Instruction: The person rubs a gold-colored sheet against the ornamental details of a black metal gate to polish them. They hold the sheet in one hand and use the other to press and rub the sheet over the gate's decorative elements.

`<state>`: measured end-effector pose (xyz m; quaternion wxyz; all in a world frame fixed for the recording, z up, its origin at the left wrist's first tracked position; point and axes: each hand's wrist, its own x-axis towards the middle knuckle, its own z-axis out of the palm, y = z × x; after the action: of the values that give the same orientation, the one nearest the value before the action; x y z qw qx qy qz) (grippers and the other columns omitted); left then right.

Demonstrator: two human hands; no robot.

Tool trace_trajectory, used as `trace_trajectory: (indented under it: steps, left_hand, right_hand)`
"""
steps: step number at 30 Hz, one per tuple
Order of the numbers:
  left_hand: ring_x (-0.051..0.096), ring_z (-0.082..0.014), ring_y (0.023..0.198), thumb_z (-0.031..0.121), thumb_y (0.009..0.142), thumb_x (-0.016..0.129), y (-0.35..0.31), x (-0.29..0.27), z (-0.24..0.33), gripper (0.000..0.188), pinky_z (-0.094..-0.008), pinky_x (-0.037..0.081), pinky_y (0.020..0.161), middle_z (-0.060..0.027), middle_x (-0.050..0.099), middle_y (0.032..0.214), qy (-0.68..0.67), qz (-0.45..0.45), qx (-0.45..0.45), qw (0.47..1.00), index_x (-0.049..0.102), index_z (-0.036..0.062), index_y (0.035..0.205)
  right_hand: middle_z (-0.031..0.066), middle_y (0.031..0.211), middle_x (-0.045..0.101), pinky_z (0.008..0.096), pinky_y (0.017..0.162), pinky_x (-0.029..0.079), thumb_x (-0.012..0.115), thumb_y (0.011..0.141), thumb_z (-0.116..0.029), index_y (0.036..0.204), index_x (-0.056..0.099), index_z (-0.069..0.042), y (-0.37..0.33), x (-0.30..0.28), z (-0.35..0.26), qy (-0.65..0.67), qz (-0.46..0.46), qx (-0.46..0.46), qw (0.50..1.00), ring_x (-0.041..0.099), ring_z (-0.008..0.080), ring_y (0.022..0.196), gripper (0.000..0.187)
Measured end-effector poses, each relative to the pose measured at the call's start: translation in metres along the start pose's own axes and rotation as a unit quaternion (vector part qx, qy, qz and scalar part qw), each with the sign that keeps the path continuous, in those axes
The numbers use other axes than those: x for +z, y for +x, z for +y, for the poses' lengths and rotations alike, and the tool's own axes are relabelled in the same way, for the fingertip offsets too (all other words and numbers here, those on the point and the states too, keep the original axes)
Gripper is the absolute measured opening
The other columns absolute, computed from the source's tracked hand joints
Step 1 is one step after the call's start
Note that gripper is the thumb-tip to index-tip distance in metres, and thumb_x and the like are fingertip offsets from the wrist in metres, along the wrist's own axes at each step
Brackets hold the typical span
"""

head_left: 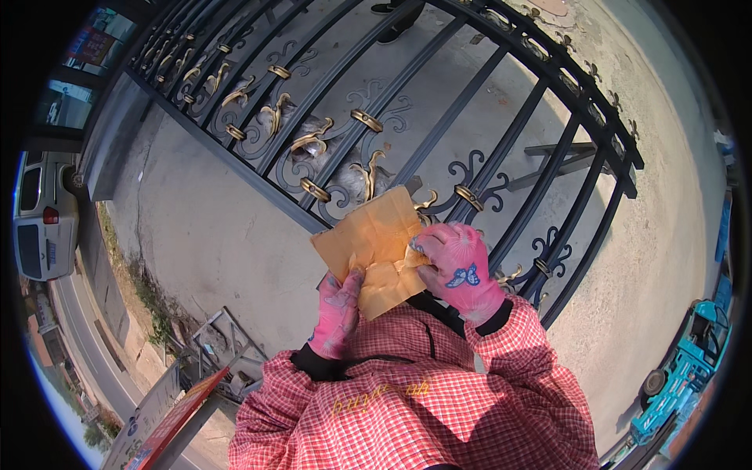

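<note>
In front of my chest I hold a creased orange-tan sheet of paper (376, 243) with fold lines across it. My left hand (339, 307), in a pink patterned glove, grips its lower left edge, thumb on top and the other fingers hidden beneath. With its fingers closed, my right hand (460, 266) pinches the sheet's right side, where the paper is folded or crumpled; this glove has a blue butterfly print. Just beyond the sheet lies a black iron railing panel (442, 129) with scrollwork and gold-coloured collars (366, 121) and leaves. The sheet overlaps part of its near edge.
A trestle-like metal support (560, 160) shows under the panel, on concrete ground (211, 251). Grey-white material (317, 153) lies beneath the bars. Someone's dark shoe (395, 31) is at the far side. A white van (45, 215) stands left, a teal vehicle (677, 376) right, and metal frames (227, 345) lower left.
</note>
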<state>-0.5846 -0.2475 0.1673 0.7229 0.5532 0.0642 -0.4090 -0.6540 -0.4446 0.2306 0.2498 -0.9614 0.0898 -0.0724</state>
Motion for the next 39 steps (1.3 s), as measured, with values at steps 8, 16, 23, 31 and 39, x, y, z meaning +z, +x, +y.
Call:
trace_trajectory:
  steps: [8, 16, 23, 31, 39]
  left_hand:
    - [0.063, -0.0194, 0.095, 0.014, 0.095, 0.052, 0.061, -0.004, 0.025, 0.033, -0.0334, 0.054, 0.083, -0.0104, 0.059, 0.112, -0.013, -0.101, -0.067, 0.993, 0.048, -0.0013, 0.124]
    - [0.06, -0.013, 0.094, 0.023, 0.095, 0.055, 0.134, -0.034, 0.044, 0.036, -0.0276, 0.051, 0.081, -0.0064, 0.059, 0.11, 0.084, -0.126, -0.069, 0.986, 0.05, -0.0001, 0.122]
    - [0.057, -0.0135, 0.095, 0.03, 0.093, 0.059, 0.146, -0.008, 0.052, 0.042, -0.0289, 0.05, 0.082, -0.0051, 0.057, 0.11, 0.102, -0.116, -0.063, 0.986, 0.048, 0.0023, 0.123]
    - [0.06, -0.0163, 0.094, 0.03, 0.092, 0.061, 0.158, 0.011, 0.048, 0.044, -0.0318, 0.053, 0.079, -0.0072, 0.057, 0.111, 0.114, -0.107, -0.081, 0.984, 0.048, 0.0018, 0.123]
    - [0.061, -0.0189, 0.097, 0.025, 0.092, 0.061, 0.16, 0.019, 0.048, 0.044, -0.0347, 0.055, 0.079, -0.0074, 0.056, 0.114, 0.104, -0.099, -0.112, 0.983, 0.047, 0.0026, 0.126]
  right_hand:
    - [0.0081, 0.093, 0.062, 0.0374, 0.073, 0.047, 0.072, 0.061, -0.012, 0.093, 0.063, -0.008, 0.005, 0.01, 0.004, -0.01, 0.048, 0.159, 0.986, 0.06, 0.0288, 0.082, 0.033]
    - [0.0042, 0.086, 0.063, 0.0192, 0.057, 0.046, 0.069, 0.08, 0.001, 0.103, 0.055, 0.0, -0.048, 0.046, 0.089, 0.284, 0.377, 0.481, 0.738, 0.058, 0.0068, 0.064, 0.028]
    - [0.0074, 0.083, 0.063, 0.0249, 0.062, 0.049, 0.074, 0.074, -0.005, 0.095, 0.058, 0.0, -0.033, 0.084, 0.142, 0.18, 0.341, 0.512, 0.768, 0.06, 0.0139, 0.07, 0.027]
    - [0.006, 0.083, 0.064, 0.0218, 0.056, 0.048, 0.07, 0.079, 0.0, 0.099, 0.054, 0.001, -0.043, 0.089, 0.141, 0.17, 0.337, 0.541, 0.752, 0.058, 0.0084, 0.065, 0.025]
    - [0.0157, 0.086, 0.061, 0.0361, 0.066, 0.049, 0.079, 0.069, -0.018, 0.09, 0.056, 0.0, -0.049, 0.091, 0.135, 0.133, 0.329, 0.592, 0.724, 0.062, 0.0305, 0.075, 0.036]
